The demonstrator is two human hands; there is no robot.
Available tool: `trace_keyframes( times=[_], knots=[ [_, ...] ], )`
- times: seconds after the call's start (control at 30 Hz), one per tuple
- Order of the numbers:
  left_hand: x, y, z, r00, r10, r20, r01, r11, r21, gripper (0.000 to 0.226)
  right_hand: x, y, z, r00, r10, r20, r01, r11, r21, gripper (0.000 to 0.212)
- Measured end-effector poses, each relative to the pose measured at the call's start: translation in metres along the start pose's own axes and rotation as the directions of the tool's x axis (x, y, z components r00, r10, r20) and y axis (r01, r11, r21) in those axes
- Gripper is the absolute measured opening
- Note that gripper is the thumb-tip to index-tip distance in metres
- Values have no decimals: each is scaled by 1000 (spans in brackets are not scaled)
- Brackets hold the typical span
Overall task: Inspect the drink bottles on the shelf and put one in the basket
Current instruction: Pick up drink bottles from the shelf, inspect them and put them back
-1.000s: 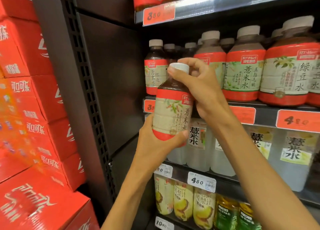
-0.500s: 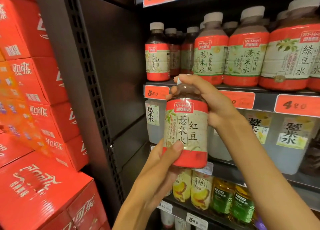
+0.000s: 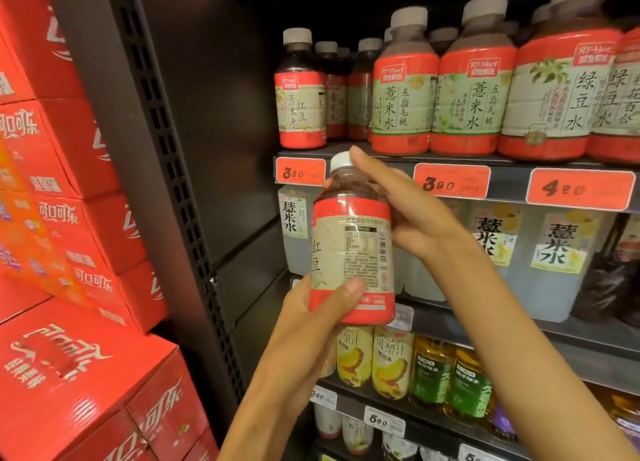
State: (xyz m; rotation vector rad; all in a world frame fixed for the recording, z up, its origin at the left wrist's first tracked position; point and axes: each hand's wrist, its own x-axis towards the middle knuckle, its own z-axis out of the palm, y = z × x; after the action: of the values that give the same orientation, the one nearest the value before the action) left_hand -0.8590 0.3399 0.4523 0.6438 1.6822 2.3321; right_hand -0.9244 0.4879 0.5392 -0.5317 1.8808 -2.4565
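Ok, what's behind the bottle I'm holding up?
Behind the held bottle are an orange price tag on the shelf edge and pale bottles on the shelf below. Most of that row directly behind it is covered, as are the yellow bottles' tops.

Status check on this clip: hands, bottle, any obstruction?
Left hand grips bottle at its base; right hand holds neck and shoulder. Bottle off the shelf, back label facing camera. No basket in view. Nothing in the way.

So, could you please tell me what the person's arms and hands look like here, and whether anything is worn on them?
Both forearms are bare as far as the frame shows: no sleeves, gloves, watch or bracelets. The left hand and right hand show no rings, and the visible nails are short and unpainted.
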Motion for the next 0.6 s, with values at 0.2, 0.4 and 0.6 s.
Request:
trace_keyframes(
  times=[0.2, 0.4, 0.6],
  knots=[
    [-5, -6, 5, 993, -58, 103, 73, 987, -146, 88, -3, 5, 0, 992, -9, 128, -11, 989, 151, 26],
    [4, 2, -8, 997, 64, -49, -55, 984, 169, 72, -2, -2, 0, 980, -141, -137, 133, 989, -66, 17],
    [8, -3, 0, 984, 83, -157, -22, 934, 356, 58, -3, 4, 1, 981, -105, -163, 81, 985, -150, 23]
  ],
)
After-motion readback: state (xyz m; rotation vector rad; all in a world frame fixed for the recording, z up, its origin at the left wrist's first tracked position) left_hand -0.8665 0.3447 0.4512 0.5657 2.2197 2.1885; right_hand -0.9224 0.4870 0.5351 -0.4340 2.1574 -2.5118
